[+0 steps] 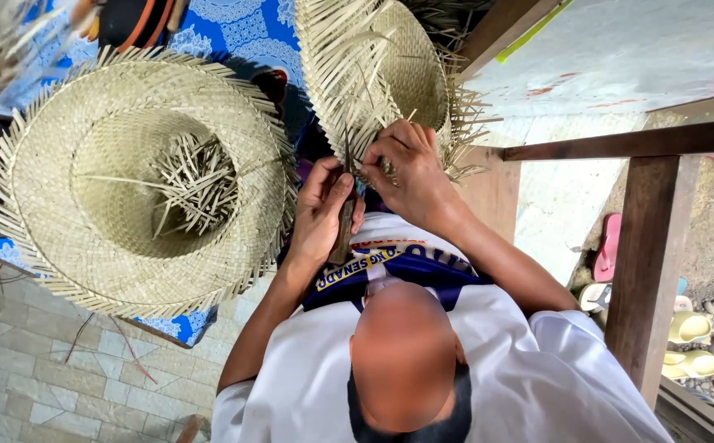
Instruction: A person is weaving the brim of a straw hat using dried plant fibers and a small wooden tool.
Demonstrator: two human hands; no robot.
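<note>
— Where's the work, from where you stand?

— Right in front of the chest. The straw hat (406,66) is tipped on edge, with its ragged brim turned toward the person. The right hand (410,168) is closed tight on the loose strand ends at that brim. The left hand (320,209) is wrapped fully round a dark-handled tool (345,226), which points up into the same spot.

— Is it a knife?

— Probably, but the business end is buried between the fingers and the straw, so I can't say for sure.

— What worries you?

— The two hands are touching. If that tip has an edge, one slip off a springy strand puts it into the right fingers (390,156). A hard pull could also tear the weave back from the brim, since those ends aren't locked in.

— And the other hat?

— The wide finished hat (139,180) lies crown-down on the blue patterned cloth (242,29), just beside the left elbow, with cut strips (197,184) piled inside. A careless elbow could knock it and scatter them over the tiled floor (37,377).
</note>
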